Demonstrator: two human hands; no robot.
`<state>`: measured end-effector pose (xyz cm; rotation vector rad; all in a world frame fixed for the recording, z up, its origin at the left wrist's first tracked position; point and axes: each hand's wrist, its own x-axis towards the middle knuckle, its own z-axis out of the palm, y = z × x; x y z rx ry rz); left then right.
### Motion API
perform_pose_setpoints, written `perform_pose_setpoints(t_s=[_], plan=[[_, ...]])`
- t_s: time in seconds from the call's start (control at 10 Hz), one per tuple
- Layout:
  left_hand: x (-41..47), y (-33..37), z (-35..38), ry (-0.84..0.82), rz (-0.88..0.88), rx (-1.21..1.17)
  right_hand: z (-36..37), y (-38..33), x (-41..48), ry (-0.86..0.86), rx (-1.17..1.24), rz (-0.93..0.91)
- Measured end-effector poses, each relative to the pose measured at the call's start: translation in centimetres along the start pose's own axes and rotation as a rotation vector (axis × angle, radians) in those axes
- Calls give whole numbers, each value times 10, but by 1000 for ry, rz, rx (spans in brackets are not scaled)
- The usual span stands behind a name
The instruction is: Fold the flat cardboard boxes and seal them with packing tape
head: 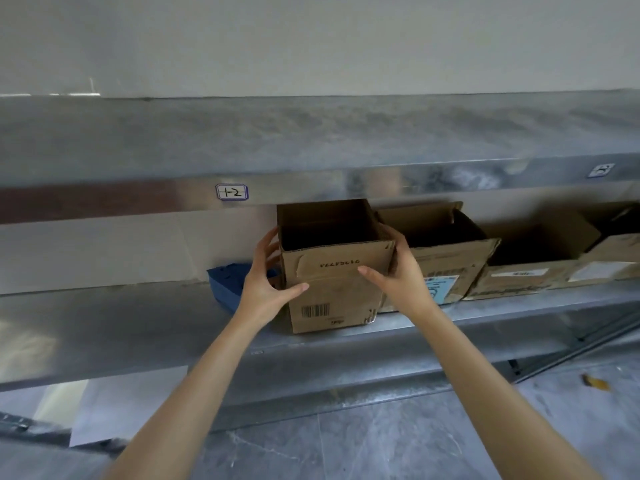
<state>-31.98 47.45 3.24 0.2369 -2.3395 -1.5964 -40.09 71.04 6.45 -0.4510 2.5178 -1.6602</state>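
Four cardboard boxes [332, 292], two hands [266, 282], one blue bin [227, 284], two shelf labels [232, 192].

The boxes stand in one row: the leftmost box [329, 271], a second box [446, 268], a third box [519, 280] and a fourth box [609, 268], which the right edge cuts, so whether more follow cannot be told. Both hands, the left hand [266, 282] and the right hand [398, 275], grip the leftmost box. Two metal shelves show, an upper shelf [311, 140] and a lower shelf [121, 323]; the upper one's front edge bears both labels, a near label [232, 192] and a far label [601, 170]. One barcode [315, 310] is on the leftmost box, and one brown scrap [594, 381] lies on the floor [381, 445].
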Motion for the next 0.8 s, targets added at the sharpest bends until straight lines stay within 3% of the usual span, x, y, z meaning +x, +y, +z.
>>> perform_pose_setpoints(t_s=[0.2,0.5,0.6,0.8], plan=[[-2,-3,1,-21,64,52,-8,-4,-4,53,-29,-73],[-9,11,-15,-27,104,158,-18,-23,-11,1,-275,-112],[-16,18,-23,-74,106,266,-19,-29,-14,-46,-308,-99],[-49,45,-39,-65,183,784,-24,-35,-35,-86,-484,-156]])
